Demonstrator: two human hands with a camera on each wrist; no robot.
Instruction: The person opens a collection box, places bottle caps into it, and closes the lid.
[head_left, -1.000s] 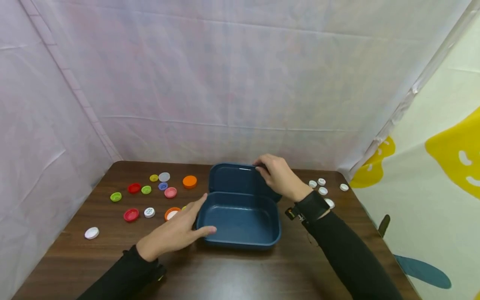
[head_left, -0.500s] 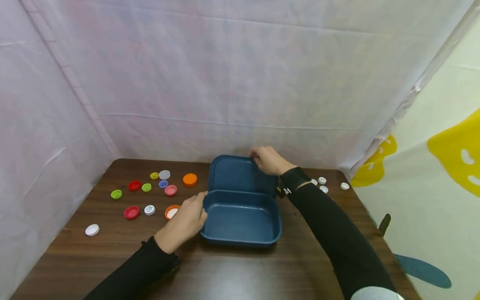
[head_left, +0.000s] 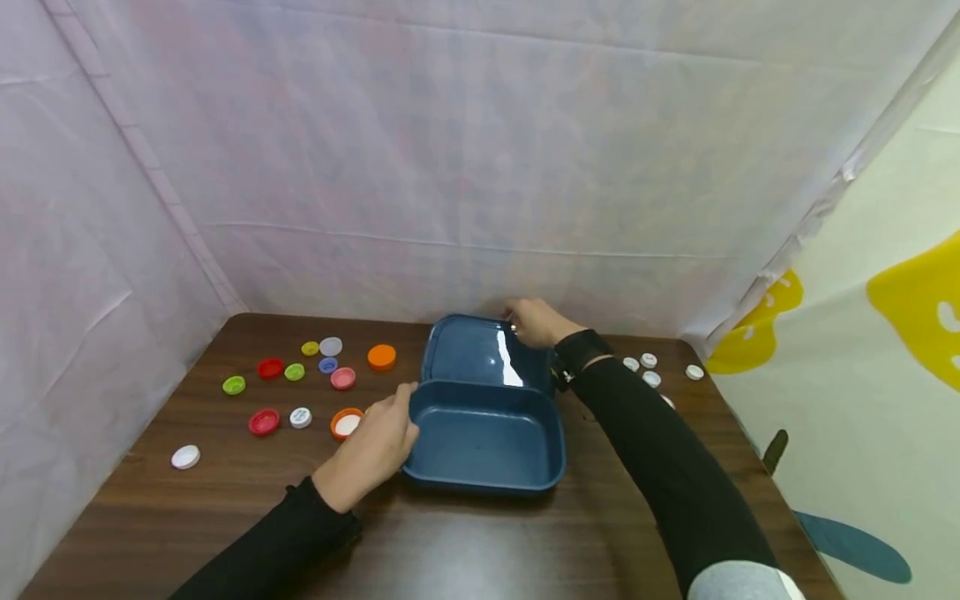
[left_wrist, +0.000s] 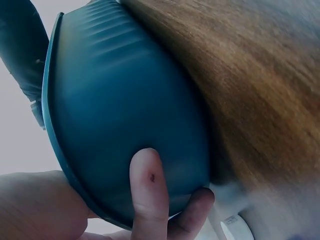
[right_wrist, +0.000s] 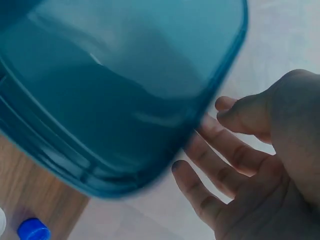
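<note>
A dark blue rectangular box (head_left: 483,442) stands on the table, its inside bare. Its lid (head_left: 468,350) leans back behind the far rim; whether a hinge joins them I cannot tell. At the box's left side, my left hand (head_left: 372,450) grips the wall, with fingers (left_wrist: 149,185) against the outside and the rest of the hand over the rim. My right hand (head_left: 538,322) is at the lid's upper right edge. In the right wrist view its fingers (right_wrist: 240,155) reach behind that edge, while the thumb stays apart from the lid.
Several coloured bottle caps, among them an orange cap (head_left: 381,357) and a red cap (head_left: 264,422), lie left of the box. White caps (head_left: 651,379) lie at the right, partly behind my sleeve. A pale cloth wall (head_left: 465,167) rises behind the wooden table (head_left: 465,550).
My left hand has gone from spread fingers beside the box to gripping its wall. My right hand has moved away from me with the lid edge, and the lid has tipped farther back.
</note>
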